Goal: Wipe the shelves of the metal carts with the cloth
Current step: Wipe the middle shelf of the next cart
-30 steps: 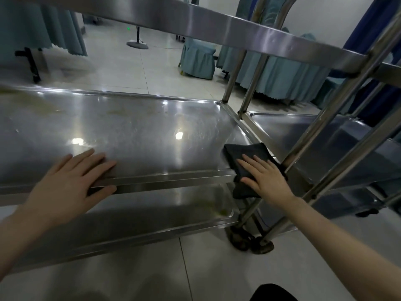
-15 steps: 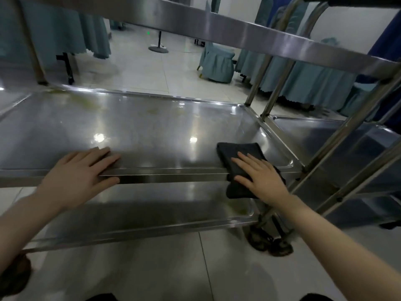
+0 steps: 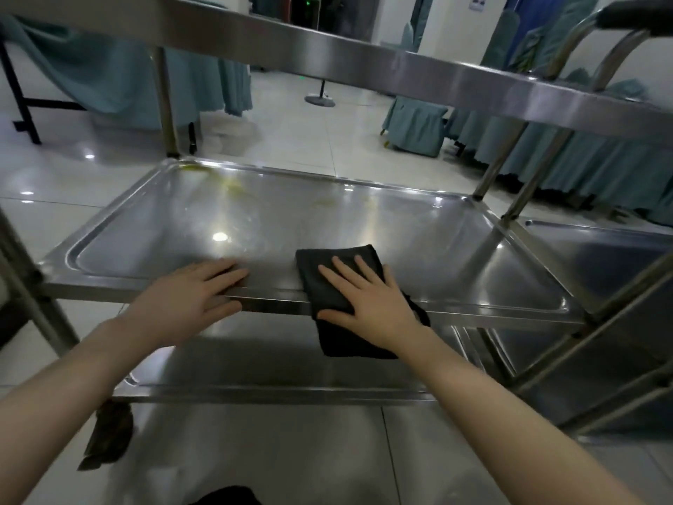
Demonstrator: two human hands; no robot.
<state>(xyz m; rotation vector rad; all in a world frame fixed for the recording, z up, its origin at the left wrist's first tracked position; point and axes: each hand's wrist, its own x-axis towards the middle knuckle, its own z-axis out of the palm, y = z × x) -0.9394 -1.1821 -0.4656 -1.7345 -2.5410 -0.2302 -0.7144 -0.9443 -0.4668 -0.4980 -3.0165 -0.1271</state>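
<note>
Cloth (image 3: 311, 277) has shifted since a second ago: then at the 4 o'clock corner of the middle shelf (image 3: 327, 220) against the post, now at 6 o'clock on the front rim, its near half hanging over the lip; judged a leftward pass along the front edge, under way and not finished. Right hand (image 3: 368, 304) lies on the cloth, fingers straight and spread, pressing it flat rather than grasping; left hand (image 3: 185, 300) rests on the same rim at 7 o'clock, fingers released and extended, apparently steadying the cart. Shelf surface is polished steel with raised border; yellowish residue (image 3: 204, 173) remains at the 11 o'clock corner, with faint smears toward 12, so the far half looks unwiped. Lower shelf (image 3: 273, 362) sits beneath; top shelf rim (image 3: 364, 52) crosses above; second cart (image 3: 601, 256) stands just beside at 3 o'clock. Room: glossy tiled floor (image 3: 291, 122); teal-covered chair (image 3: 415, 129) at 1 o'clock; teal drapes (image 3: 109, 67) at 10 o'clock.
</note>
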